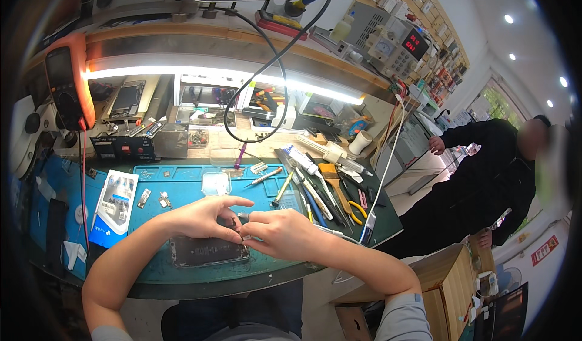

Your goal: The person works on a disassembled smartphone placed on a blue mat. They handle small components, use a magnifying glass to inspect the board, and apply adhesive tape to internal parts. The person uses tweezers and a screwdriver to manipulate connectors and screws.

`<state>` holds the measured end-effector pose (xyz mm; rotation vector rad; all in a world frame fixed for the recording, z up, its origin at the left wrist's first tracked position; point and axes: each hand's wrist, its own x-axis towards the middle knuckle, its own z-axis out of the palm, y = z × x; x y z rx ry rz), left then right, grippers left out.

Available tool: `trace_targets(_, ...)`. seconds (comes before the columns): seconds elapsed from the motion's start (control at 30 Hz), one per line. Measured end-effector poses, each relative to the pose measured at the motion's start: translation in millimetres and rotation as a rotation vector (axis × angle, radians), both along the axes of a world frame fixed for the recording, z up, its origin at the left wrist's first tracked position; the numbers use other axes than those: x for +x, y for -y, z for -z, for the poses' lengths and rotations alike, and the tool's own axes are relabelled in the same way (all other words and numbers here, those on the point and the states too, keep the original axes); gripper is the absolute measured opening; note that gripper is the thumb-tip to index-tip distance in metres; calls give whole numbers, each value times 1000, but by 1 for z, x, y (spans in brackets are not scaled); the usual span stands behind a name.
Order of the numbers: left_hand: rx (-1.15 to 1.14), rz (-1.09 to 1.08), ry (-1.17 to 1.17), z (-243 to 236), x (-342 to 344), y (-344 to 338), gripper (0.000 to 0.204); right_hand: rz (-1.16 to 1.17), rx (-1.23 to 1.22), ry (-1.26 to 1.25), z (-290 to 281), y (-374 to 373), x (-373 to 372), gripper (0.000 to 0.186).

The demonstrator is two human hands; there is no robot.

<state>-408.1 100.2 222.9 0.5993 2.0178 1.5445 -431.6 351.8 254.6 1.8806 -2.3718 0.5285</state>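
The right hand [277, 232] pinches a small part [246, 237] beside the left hand [209, 216], whose grip I cannot tell — a loosened pinch could drop it onto the dark phone-shaped panel [206, 253] on the blue mat [176, 190].

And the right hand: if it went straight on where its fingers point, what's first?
Most likely the left hand, just left of the right hand; depth there is unclear, so they may already touch.
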Motion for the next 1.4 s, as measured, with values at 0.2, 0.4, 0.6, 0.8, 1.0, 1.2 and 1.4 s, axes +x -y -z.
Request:
trace_targets(0.2,-10,0,-15,1,-1,0,88,-14,-21,-7,0,0,-2,14)
trace_targets(0.4,0,3,14,1,-1,0,87,-34,-45,-43,0,-3,-5,13)
trace_targets(0.6,-7,-7,42,-2,2,0,87,182,-9,-32,-33,-16,0,21)
trace_targets(0.8,-19,3,6,-3,0,-2,86,238,11,3,-39,-36,-1,22)
trace_targets(1.0,25,-19,26,-1,4,-3,84,161,-58,18,-31,-31,6,13)
trace_targets(1.2,42,7,-6,2,-1,-2,84,126,-81,-123,-31,-28,12,21)
trace_targets(1.4,24,5,-13,3,0,0,84,77,-77,-203,-22,-21,18,21)
